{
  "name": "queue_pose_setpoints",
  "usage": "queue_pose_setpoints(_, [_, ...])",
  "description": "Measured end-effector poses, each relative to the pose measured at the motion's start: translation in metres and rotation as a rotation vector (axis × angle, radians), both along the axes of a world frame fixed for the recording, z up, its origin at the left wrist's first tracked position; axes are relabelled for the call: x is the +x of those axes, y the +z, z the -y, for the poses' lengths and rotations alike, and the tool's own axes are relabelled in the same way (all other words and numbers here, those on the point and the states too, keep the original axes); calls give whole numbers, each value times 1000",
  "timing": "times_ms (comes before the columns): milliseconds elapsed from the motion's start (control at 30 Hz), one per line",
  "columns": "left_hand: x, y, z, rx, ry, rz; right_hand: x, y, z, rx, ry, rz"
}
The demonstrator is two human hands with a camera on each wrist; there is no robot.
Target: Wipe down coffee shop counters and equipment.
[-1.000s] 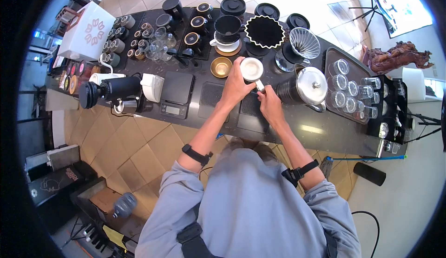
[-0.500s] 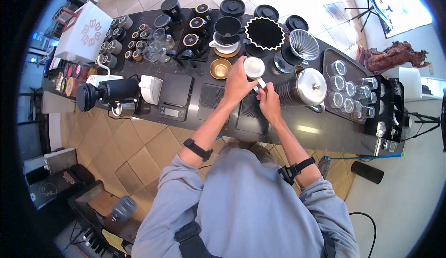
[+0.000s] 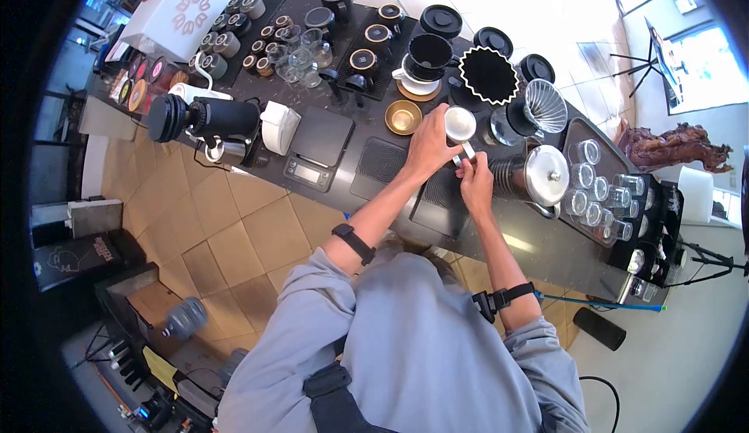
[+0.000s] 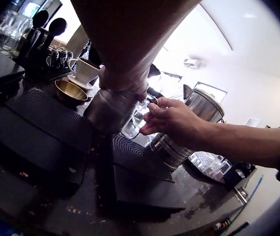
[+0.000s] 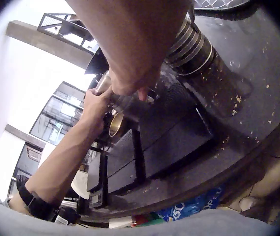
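Note:
A metal milk pitcher (image 3: pixel 460 123), its round mouth showing white inside, is held over the counter between both hands. My left hand (image 3: pixel 427 149) grips its body from the left side, and part of that grey metal wall (image 4: pixel 108 110) shows in the left wrist view. On the near side, my right hand (image 3: pixel 477 185) pinches the pitcher's handle; in the left wrist view the right fingers (image 4: pixel 157 115) curl at it. A gold bowl (image 3: pixel 403 117) stands just left of the pitcher. Below the hands lies a black scale with a ringed pattern (image 3: pixel 445 199).
Close to the right hand stands a lidded metal pot (image 3: pixel 546 175) with a ribbed body. A tray (image 3: pixel 581 133) of upturned glasses lies beyond it. Behind the pitcher are a wavy-edged black dripper (image 3: pixel 489 76) and a glass dripper (image 3: pixel 546 105). A coffee grinder (image 3: pixel 207 117) stands far left.
The head view has turned, so the counter and hands appear further right. Both hands keep the same hold on the milk pitcher, which has shifted slightly right of the gold bowl.

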State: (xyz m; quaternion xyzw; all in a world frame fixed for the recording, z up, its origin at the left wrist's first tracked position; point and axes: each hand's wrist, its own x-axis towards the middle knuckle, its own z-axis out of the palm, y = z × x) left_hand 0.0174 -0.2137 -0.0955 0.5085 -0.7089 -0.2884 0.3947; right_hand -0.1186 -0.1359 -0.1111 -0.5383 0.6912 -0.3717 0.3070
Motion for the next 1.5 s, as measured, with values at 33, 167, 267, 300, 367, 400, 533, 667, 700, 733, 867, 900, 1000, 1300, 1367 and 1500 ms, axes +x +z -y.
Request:
queue_pose_setpoints(33, [1, 0, -1, 12, -5, -3, 0, 1, -1, -6, 2, 11])
queue_pose_setpoints(167, [2, -2, -2, 16, 6, -8, -2, 6, -1, 2, 37, 25])
queue_pose_setpoints(267, [4, -1, -4, 50, -17, -36, -4, 8, 1, 59, 77, 7])
queue_pose_setpoints(300, [7, 3, -7, 4, -26, -71, -5, 9, 2, 63, 75, 9])
queue_pose_setpoints(367, [18, 14, -17, -53, -9, -168, -7, 7, 5, 69, 82, -10])
queue_pose_setpoints(400, [25, 12, -23, -53, -12, -178, -9, 7, 6, 78, 89, -20])
queue_pose_setpoints(533, [61, -2, -51, 410, 10, -762, -10, 14, -1, 82, 72, 20])
queue_pose_setpoints(667, [86, 10, -77, 534, 76, -1055, -8, 34, -20, 76, 96, -248])
queue_pose_setpoints(700, [90, 11, -82, 578, 99, -1118, -1, 52, -26, 43, 96, -283])
queue_pose_setpoints(733, [94, 8, -86, 577, 104, -1122, 6, 71, -29, 9, 95, -317])
queue_pose_setpoints(867, [101, 8, -107, 660, 91, -1137, 16, 103, -38, 51, 304, -187])
queue_pose_setpoints(900, [101, 12, -112, 707, 46, -1102, 21, 107, -39, 80, 388, -89])
queue_pose_setpoints(1000, [92, 24, -128, 746, -128, -1064, 43, 117, -49, 197, 505, -59])
queue_pose_setpoints(1300, [78, 34, -172, 813, -216, -1089, 39, 98, -72, 184, 675, -139])
queue_pose_setpoints(1367, [84, 40, -186, 850, -222, -1057, 37, 98, -84, 208, 746, -102])
queue_pose_setpoints(1500, [82, 61, -204, 859, -261, -900, 16, 98, -101, 185, 871, 31])
